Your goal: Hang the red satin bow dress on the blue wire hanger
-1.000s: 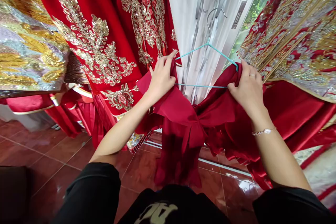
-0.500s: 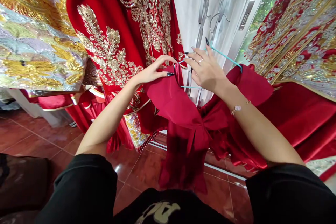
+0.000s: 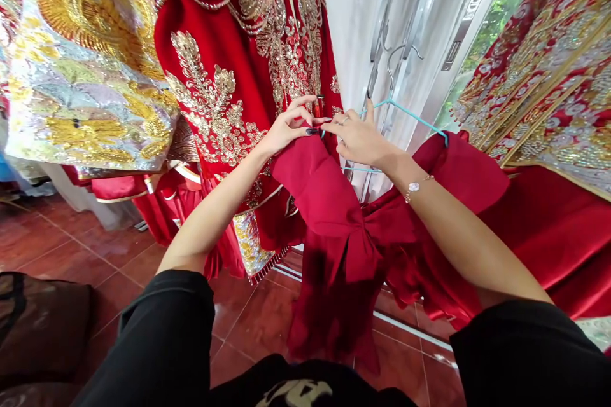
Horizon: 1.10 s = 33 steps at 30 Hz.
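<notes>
A dark red dress (image 3: 329, 203) with a knotted bow at its front hangs from a thin turquoise hanger (image 3: 417, 116) with a metal hook. My left hand (image 3: 292, 129) is closed, thumb and fingers pinching the dress's top edge at its left shoulder. Reaching in from the right, my right hand (image 3: 360, 138) has its fingertips at that same edge, against the left fingertips, with one finger raised beside the hanger. Its fingers look closed on the fabric, though the exact contact is partly hidden. The hanger's left end is covered by my hands and the cloth.
A red jacket (image 3: 214, 70) with gold embroidery and bead strands hangs close behind my left hand. Left of it is a sequined gold and pastel garment (image 3: 90, 89). Another beaded garment (image 3: 548, 76) hangs right. A metal-framed door (image 3: 458, 44) stands behind; a brown bag (image 3: 42, 331) lies lower left.
My right hand has moved left and down from over the hanger to the dress's shoulder edge, meeting my left fingertips. My left hand keeps its pinch. The view has shifted slightly.
</notes>
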Available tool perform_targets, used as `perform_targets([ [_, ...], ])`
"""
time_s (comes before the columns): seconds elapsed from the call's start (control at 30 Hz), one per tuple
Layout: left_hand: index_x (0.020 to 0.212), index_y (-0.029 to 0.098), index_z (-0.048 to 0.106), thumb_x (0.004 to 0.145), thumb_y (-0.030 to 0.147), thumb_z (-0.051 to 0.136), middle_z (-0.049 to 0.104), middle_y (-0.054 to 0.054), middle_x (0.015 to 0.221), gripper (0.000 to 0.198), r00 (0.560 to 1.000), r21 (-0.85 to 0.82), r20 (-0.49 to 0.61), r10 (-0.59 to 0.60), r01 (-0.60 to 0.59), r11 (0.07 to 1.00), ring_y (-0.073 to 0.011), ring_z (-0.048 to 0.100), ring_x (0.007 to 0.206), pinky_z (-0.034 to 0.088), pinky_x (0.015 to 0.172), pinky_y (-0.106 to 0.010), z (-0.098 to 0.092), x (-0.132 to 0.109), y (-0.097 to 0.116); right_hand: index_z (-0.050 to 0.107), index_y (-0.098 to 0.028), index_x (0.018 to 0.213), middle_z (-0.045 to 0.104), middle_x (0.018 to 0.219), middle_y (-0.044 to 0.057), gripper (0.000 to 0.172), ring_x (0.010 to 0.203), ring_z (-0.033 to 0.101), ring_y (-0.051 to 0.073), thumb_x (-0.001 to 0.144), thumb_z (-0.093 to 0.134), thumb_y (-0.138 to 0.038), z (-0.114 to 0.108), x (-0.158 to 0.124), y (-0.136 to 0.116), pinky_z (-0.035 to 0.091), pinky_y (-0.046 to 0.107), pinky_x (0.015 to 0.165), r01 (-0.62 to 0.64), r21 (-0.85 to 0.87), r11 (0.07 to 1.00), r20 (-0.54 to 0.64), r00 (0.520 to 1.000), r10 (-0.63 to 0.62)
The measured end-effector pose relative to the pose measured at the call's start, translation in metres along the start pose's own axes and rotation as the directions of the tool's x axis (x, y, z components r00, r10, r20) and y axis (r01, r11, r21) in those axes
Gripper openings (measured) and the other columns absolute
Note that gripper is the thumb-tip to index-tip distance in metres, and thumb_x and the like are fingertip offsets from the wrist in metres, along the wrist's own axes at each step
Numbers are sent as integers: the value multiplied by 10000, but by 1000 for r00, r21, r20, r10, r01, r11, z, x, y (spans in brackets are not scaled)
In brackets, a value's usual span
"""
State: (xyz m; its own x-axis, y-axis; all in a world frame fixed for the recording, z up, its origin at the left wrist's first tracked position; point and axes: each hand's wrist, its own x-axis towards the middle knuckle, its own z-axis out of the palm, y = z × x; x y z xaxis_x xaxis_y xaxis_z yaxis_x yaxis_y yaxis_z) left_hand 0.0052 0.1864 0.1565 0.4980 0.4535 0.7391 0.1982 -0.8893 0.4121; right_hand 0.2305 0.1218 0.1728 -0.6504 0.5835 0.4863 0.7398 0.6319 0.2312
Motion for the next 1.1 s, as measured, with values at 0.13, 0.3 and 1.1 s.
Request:
perform_targets([
  [0.13, 877, 221, 659, 765, 813, 623, 416, -115, 1533, 603, 1000, 149, 4, -27, 26, 989, -327, 553, 1355, 524, 1064, -517, -4, 3, 11, 682, -213, 1275, 559, 1385, 115, 515, 1323, 431, 354, 827, 465, -82, 7, 3, -4, 179, 659, 1168, 15, 39, 999, -52, 999, -13],
  [0.3, 811, 211, 675, 721, 730, 739, 459, -109, 1502, 530, 989, 150, 112, -99, 82, 985, -298, 631, 1264, 526, 1098, -463, -19, 17, 38, 581, -177, 1365, 589, 1355, 106, 589, 1268, 491, 309, 804, 448, -59, -3, 5, 5, 312, 537, 1156, 27, 193, 981, -42, 999, -19],
  [1.1, 1212, 172, 679, 827, 496, 686, 704, -117, 1288, 503, 932, 185, 269, -242, 197, 963, -262, 659, 1189, 521, 1063, -428, -1, -3, 29, 560, -207, 1374, 535, 1483, 137, 466, 1371, 494, 310, 949, 527, -396, 55, -50, -46, 328, 530, 1159, -214, 506, 835, -65, 956, 285],
])
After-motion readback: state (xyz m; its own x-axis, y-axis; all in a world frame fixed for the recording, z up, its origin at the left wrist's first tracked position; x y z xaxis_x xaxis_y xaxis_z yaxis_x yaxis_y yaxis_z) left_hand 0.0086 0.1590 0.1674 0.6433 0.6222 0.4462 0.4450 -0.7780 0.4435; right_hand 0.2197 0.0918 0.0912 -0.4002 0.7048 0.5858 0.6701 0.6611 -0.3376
